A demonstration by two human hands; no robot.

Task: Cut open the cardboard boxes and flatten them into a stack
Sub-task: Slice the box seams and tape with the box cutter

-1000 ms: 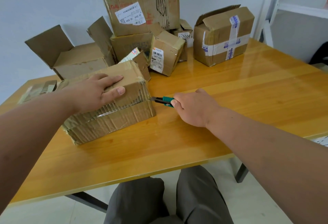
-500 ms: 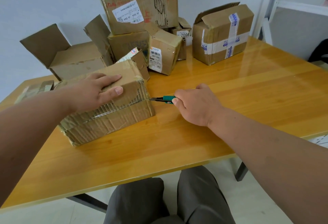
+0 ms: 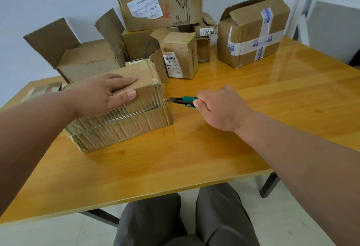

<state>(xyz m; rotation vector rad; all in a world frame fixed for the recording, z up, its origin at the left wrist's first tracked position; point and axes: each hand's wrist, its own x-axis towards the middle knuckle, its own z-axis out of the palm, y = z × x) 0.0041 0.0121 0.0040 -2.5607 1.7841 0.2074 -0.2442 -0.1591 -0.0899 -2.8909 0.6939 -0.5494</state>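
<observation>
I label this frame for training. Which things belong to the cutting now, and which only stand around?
In use:
- left hand, pressing the near box
- right hand, gripping the green knife

Standing around:
- taped box
- open box
- labelled box

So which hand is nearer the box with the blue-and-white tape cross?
Right. The right hand, gripping the knife, sits in front of that box; the left hand rests further left on the worn box.

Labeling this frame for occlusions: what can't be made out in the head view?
- Utility knife: handle rear hidden inside the right hand.
- Box top: partly covered by the left hand.
- Top box: flaps cut off by the upper edge.
- Label print: too small.
</observation>
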